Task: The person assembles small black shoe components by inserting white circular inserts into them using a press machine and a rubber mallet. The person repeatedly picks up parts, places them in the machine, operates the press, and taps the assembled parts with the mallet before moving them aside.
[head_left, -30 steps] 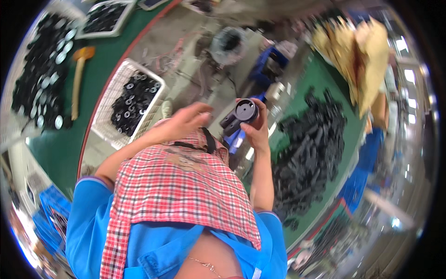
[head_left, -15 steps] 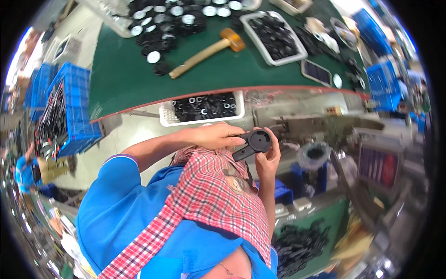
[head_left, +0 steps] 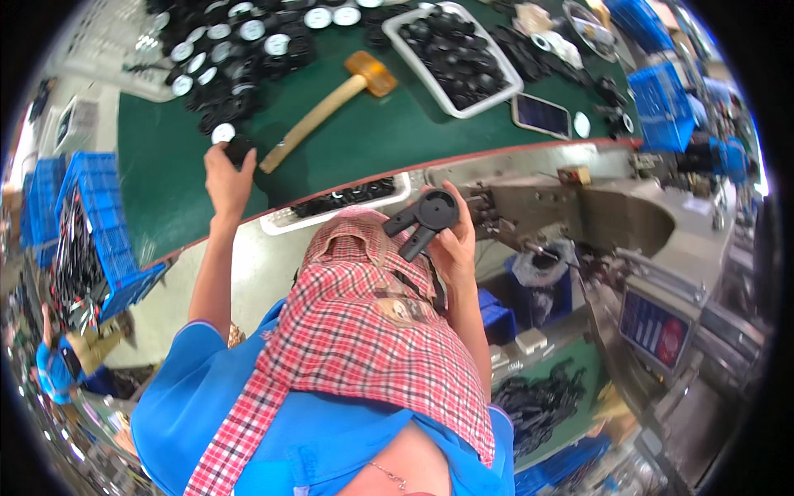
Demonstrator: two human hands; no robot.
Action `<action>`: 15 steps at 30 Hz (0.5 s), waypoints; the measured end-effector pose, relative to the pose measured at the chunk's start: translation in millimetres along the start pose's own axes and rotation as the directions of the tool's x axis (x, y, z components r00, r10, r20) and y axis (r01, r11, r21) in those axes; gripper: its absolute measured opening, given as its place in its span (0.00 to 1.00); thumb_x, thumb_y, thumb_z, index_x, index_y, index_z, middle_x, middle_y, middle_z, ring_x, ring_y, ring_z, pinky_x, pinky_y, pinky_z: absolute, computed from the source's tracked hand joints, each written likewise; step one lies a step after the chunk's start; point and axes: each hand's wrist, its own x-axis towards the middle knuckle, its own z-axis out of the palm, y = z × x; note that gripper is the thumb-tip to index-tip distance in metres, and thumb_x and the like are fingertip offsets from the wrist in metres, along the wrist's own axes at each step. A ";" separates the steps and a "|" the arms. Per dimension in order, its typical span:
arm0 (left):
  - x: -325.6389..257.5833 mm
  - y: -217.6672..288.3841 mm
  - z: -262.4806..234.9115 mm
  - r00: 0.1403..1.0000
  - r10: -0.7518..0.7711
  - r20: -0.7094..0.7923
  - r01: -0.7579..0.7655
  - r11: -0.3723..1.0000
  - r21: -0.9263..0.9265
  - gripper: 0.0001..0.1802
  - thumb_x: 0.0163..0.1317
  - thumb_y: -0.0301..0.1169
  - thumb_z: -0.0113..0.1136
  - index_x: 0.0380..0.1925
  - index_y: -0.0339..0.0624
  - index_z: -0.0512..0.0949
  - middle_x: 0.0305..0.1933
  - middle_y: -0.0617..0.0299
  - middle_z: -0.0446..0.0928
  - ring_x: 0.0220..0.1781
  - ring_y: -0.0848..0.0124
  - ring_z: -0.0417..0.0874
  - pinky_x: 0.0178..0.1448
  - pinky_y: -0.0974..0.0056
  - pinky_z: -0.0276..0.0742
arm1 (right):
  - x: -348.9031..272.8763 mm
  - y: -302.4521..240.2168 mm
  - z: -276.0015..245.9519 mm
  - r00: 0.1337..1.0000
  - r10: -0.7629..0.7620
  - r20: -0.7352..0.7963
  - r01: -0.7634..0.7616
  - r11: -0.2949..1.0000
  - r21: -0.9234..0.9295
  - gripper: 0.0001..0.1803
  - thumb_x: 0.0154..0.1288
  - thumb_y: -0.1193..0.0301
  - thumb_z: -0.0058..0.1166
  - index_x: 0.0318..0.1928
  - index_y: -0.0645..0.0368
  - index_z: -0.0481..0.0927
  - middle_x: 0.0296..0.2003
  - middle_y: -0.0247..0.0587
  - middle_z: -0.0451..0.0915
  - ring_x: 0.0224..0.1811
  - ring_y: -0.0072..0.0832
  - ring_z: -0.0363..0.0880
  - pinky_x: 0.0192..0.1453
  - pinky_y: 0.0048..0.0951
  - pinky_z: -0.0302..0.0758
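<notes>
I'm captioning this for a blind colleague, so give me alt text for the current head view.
A person's right hand holds a round-headed, two-pronged black part, while the left hand touches a small black piece at a green table. An orange-headed mallet lies on it, near black and white discs.

Factory workshop: machine [head_left: 562, 211], mallet [head_left: 331, 106]

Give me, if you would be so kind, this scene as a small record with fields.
Left hand: around a black round part, grip unclear
Right hand: holds a black two-pronged part
Surface: green table
Mallet: on the table, orange head, wooden handle
White tray: on the table, filled with black parts
Phone: on the table, beside the tray
</notes>
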 end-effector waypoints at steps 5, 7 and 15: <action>4.9 140.8 -36.4 0.740 0.583 0.337 -0.337 0.754 -0.564 0.27 0.50 0.28 0.71 0.52 0.39 0.74 0.49 0.51 0.73 0.49 0.55 0.78 0.51 0.57 0.77 | -1.1 -17.9 -10.8 0.996 -0.093 0.011 0.094 0.987 -0.132 0.43 0.57 0.77 0.66 0.71 0.65 0.59 0.66 0.53 0.66 0.65 0.40 0.71 0.70 0.40 0.67; -11.4 188.6 -40.9 0.498 0.769 0.400 -0.341 0.598 -0.726 0.32 0.48 0.29 0.71 0.56 0.41 0.74 0.51 0.52 0.72 0.51 0.56 0.77 0.52 0.57 0.77 | 0.8 -26.7 -14.1 0.988 -0.141 0.062 0.153 0.949 -0.274 0.43 0.55 0.80 0.65 0.71 0.65 0.60 0.66 0.51 0.66 0.64 0.36 0.72 0.69 0.37 0.68; -39.6 264.2 -19.8 0.236 0.910 0.341 -0.428 0.412 -0.804 0.38 0.51 0.32 0.71 0.63 0.40 0.68 0.55 0.49 0.70 0.53 0.53 0.75 0.54 0.56 0.76 | -34.3 -47.2 -17.8 0.986 -0.164 0.034 0.161 0.869 -0.468 0.43 0.66 0.75 0.59 0.75 0.64 0.49 0.71 0.45 0.59 0.71 0.32 0.61 0.72 0.32 0.62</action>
